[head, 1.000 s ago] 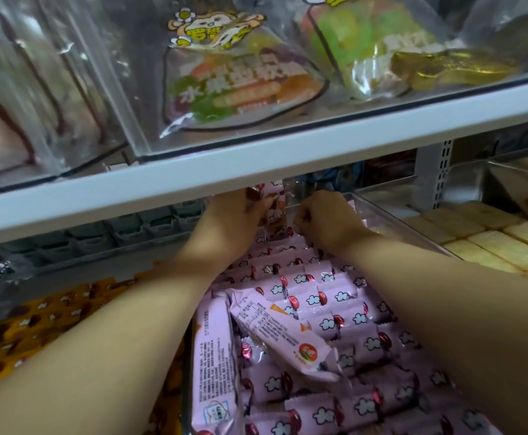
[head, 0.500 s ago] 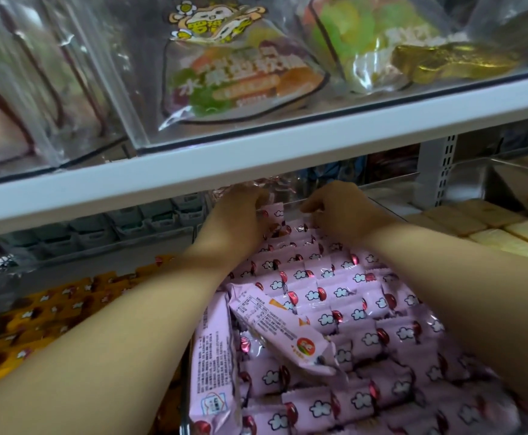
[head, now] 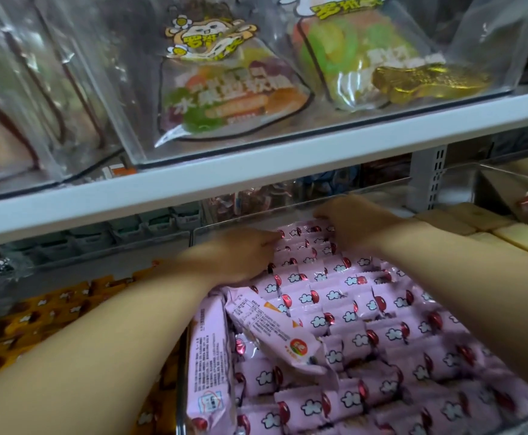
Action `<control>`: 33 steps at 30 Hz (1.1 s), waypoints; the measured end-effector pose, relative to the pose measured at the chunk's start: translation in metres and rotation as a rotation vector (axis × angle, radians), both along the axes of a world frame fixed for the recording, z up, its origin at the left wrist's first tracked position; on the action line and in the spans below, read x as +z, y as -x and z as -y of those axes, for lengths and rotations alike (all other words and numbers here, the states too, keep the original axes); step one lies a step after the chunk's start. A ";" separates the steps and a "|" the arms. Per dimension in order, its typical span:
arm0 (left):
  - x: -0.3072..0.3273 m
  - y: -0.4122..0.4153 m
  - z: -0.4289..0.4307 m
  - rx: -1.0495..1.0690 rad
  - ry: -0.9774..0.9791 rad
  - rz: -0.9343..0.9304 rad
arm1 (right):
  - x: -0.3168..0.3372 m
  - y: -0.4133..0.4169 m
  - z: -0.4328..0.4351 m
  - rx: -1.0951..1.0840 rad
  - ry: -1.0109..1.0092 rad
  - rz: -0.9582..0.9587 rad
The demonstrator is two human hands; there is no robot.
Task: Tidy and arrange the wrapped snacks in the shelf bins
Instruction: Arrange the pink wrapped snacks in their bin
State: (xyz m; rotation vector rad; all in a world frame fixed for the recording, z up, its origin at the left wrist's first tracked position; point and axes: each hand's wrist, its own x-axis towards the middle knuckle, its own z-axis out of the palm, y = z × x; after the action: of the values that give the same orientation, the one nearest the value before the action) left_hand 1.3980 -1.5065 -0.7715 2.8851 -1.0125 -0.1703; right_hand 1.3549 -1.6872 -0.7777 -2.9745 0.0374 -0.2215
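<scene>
both hands were up at the very back of the clear bin (head: 183, 397) a second ago, fiddling with a pack stood up between them, and that pack wasn't sticking up any more. the left hand (head: 234, 257) had slid forward and down onto the left side of the pink wrapped snacks (head: 335, 296). it was motion-blurred, but the fingers looked stretched out flat on the wrappers, holding nothing. the right hand (head: 355, 222) was at the back row under the shelf (head: 256, 166), fingers bent down over the last packs, and honestly i couldn't tell if it gripped one or just pressed. so my guess is the back rows were about done and the smoothing was moving forward. what was left: one loose pack (head: 272, 329) lying label-down and crooked across the rows, plus a side pack (head: 210, 356) wedged on edge against the left wall.
</scene>
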 end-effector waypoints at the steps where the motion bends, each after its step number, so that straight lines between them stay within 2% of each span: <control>1: 0.000 -0.001 0.001 0.009 0.010 -0.033 | 0.001 0.000 -0.001 0.012 0.026 -0.016; 3: 0.001 -0.001 0.004 0.014 0.092 -0.125 | 0.004 0.002 -0.001 0.026 0.069 -0.040; 5: 0.005 0.005 0.004 0.022 0.221 -0.191 | 0.008 0.005 0.000 0.041 0.024 -0.074; 8: 0.016 0.015 -0.009 0.085 0.333 -0.091 | 0.018 0.016 0.000 0.013 -0.162 -0.103; 12: 0.019 0.034 -0.036 0.142 0.422 -0.036 | 0.029 0.052 -0.014 0.035 -0.231 0.095; 13: 0.020 0.039 -0.042 0.158 0.425 -0.036 | 0.030 0.064 -0.022 0.083 -0.268 0.107; 16: 0.021 0.055 -0.051 0.244 0.404 -0.046 | 0.029 0.100 -0.052 0.244 -0.406 -0.019; 19: 0.024 0.070 -0.056 0.246 0.344 0.007 | 0.019 0.112 -0.075 0.266 -0.434 -0.023; 21: 0.027 0.080 -0.060 0.229 0.293 0.033 | 0.016 0.111 -0.082 0.232 -0.398 0.003; 26: 0.032 0.101 -0.073 0.237 0.243 0.018 | 0.021 0.120 -0.087 0.083 -0.461 0.070; 33: 0.029 0.114 -0.080 0.206 0.204 -0.015 | 0.017 0.138 -0.033 -0.168 -0.343 0.259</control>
State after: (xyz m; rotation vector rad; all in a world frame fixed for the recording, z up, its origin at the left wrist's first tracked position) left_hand 1.2835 -1.4264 -0.7420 2.7712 -0.6799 -0.0696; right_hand 1.2168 -1.6542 -0.7602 -2.5805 0.2666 -0.5578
